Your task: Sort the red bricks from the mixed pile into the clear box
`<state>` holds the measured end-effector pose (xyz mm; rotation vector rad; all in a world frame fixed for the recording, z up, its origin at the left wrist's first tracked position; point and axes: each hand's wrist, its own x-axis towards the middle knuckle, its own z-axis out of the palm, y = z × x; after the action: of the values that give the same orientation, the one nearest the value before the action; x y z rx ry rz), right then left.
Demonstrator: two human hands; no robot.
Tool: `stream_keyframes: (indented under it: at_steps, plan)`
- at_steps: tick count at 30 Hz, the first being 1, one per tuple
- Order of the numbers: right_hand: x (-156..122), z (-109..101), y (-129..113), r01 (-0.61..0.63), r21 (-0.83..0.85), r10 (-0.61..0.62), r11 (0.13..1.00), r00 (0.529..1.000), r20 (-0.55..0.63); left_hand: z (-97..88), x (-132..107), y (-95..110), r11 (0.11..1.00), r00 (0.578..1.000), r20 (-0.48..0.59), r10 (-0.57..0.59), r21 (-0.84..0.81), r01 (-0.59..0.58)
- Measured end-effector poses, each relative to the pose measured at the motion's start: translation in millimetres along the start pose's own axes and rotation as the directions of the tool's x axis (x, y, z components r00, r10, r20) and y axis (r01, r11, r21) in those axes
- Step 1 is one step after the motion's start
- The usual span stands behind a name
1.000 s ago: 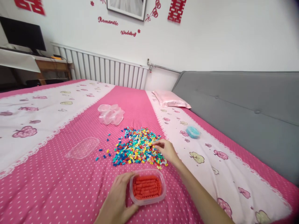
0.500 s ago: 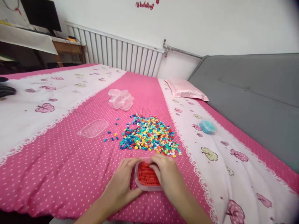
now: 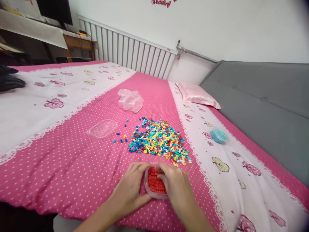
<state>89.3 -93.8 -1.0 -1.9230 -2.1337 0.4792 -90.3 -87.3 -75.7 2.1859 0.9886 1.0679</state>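
Observation:
A small clear plastic tub [image 3: 149,190] filled with red bricks [image 3: 155,182] sits on the pink dotted bedspread near the front edge. My left hand [image 3: 130,190] cups the tub's left side, fingers curved against its wall. Over the tub's right half lies my right hand [image 3: 175,187], fingers bent down onto the red bricks; what the fingertips hold is hidden. Just beyond the tub spreads a heap of mixed coloured bricks [image 3: 159,139].
A clear lid [image 3: 102,128] lies left of the heap, with several stray bricks [image 3: 120,138] between. A stack of empty clear tubs [image 3: 130,100] sits farther back. A tub of blue bricks [image 3: 218,135] stands at right near the grey headboard [image 3: 260,106]. A pink pillow [image 3: 196,94] lies beyond.
My right hand left the mixed heap and came down over the red-brick tub. My left hand stayed on the tub. The view swung lower and to the left.

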Motion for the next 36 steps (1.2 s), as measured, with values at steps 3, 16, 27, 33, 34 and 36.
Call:
stream_keyframes:
  at_steps: [3,16,27,33,34,36]
  plan:
    - [1.0,1.2,1.8,0.02,0.048,-0.019,0.999,1.0,-0.016,-0.2,0.1,0.0,1.0,1.0,0.004,0.005,-0.006,-0.005]
    - [1.6,4.6,3.6,0.033,0.068,-0.03,0.997,0.998,-0.048,0.6,-0.8,-4.1,1.0,1.0,-0.003,0.026,-0.01,-0.026]
    - [1.7,3.4,3.6,0.067,0.121,-0.063,0.99,0.997,-0.032,0.7,-0.3,-3.6,1.0,1.0,0.003,-0.002,-0.031,0.002]
    - [0.9,-2.2,-0.3,0.033,0.028,-0.033,0.999,0.999,0.003,0.8,-0.7,-4.3,1.0,1.0,0.0,0.014,-0.021,-0.014]
    - [0.6,-3.5,-0.4,0.028,0.02,-0.028,0.999,1.0,0.004,0.6,-0.7,-4.2,1.0,1.0,0.0,0.018,-0.017,-0.018]
    - [-0.1,-5.5,-0.1,0.019,0.005,-0.019,1.0,1.0,0.003,0.2,-0.7,-3.7,1.0,1.0,0.0,0.02,-0.014,-0.02]
